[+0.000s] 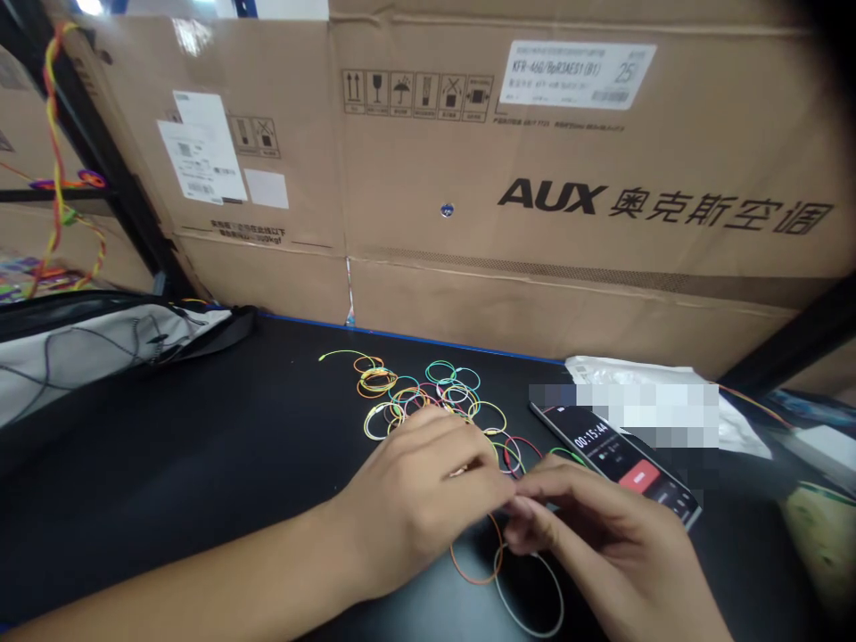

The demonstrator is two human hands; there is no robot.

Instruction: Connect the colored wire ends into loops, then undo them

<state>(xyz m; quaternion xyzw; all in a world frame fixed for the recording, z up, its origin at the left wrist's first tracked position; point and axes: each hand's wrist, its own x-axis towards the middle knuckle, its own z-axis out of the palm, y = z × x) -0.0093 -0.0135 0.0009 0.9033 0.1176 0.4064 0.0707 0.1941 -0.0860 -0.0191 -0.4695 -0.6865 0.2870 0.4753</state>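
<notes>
My left hand [421, 499] reaches in from the left, its fingers bent and drawn together. Its fingertips meet those of my right hand [602, 526], which pinches with thumb and forefinger. A white wire loop [562, 602] hangs below the right thumb and fingertips. Beside it, an orange wire loop [468, 581] runs up beneath the left hand and crosses the white one. What lies right between the fingertips is hidden. Just beyond the hands, a loose pile of thin coloured wire loops [378, 381] lies on the black table [201, 464], partly covered by the left hand.
Right of the pile lies a phone [635, 477] showing a running timer. Behind it is a white plastic bag [736, 428]. A large cardboard box [415, 294] stands along the back edge. At the left rests a grey and black bag [113, 343]; a twisted red-yellow cord [54, 160] hangs above.
</notes>
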